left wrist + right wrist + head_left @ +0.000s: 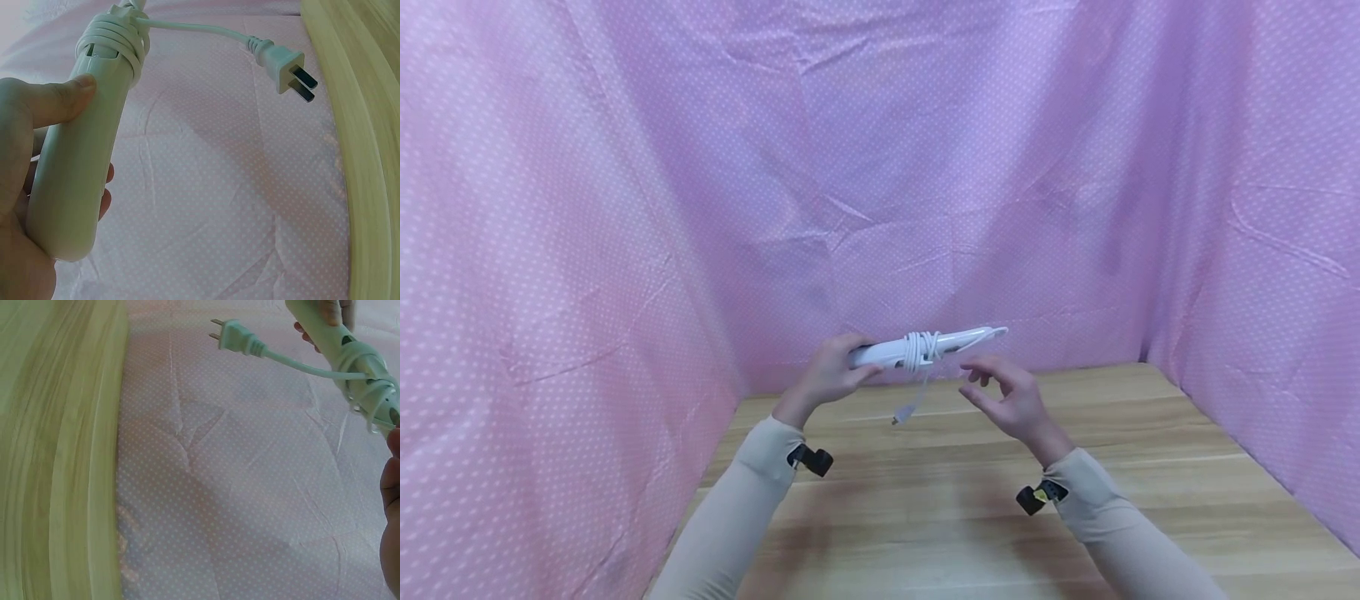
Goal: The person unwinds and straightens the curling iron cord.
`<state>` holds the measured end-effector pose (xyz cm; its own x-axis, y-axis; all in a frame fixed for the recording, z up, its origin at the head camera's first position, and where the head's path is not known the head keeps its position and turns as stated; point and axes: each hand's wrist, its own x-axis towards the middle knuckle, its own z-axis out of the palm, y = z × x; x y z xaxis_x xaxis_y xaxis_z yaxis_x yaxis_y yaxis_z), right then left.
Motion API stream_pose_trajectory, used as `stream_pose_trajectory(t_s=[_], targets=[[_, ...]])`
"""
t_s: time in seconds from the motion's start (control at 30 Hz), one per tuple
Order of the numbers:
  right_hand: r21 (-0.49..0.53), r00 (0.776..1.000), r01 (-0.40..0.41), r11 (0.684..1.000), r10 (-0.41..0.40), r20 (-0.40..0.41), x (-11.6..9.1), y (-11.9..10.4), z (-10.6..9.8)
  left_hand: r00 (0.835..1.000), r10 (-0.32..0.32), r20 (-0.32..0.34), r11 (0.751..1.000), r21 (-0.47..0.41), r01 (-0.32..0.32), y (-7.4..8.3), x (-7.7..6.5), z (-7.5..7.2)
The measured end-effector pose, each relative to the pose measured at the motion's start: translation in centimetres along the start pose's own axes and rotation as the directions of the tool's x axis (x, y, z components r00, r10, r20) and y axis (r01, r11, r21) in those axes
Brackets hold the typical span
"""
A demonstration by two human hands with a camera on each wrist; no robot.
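My left hand (832, 372) grips the rounded end of a long white appliance (880, 354), shaped like a hair straightener, and holds it above the table. In the left wrist view the thumb lies along its smooth body (78, 162), with fingertips showing on the far side. A white cord (917, 351) is wound several times around its middle. From the windings hangs a two-prong plug (904, 413), which the left wrist view shows close up. Just below the appliance's other end is my right hand (1011, 401), fingers bent, thumb and forefinger apart with nothing between them.
A wood-grain table (925, 500) spreads beneath both hands. Pink dotted cloth (880, 167) hangs behind it and on both sides. Each wrist wears a black camera, one on the left (812, 459) and one on the right (1036, 497).
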<state>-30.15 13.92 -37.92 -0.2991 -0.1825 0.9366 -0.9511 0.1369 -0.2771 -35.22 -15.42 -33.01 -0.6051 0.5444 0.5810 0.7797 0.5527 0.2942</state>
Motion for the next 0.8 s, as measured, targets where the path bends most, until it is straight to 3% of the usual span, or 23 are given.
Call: stream_pose_trajectory(t_s=[0.37, 0.8], targets=[[0.075, 0.972, -0.231, 0.970, 0.227, 0.062, -0.7, 0.5, 1.6, 0.999, -0.001, -0.035, 1.000, 0.022, 0.002, 0.4, 0.7, -0.2], [0.113, 0.961, -0.276, 0.954, 0.274, 0.036, -0.8, 1.2, 3.4, 0.999, 0.004, -0.053, 1.000, 0.019, -0.003, 0.8, 1.2, -0.1]])
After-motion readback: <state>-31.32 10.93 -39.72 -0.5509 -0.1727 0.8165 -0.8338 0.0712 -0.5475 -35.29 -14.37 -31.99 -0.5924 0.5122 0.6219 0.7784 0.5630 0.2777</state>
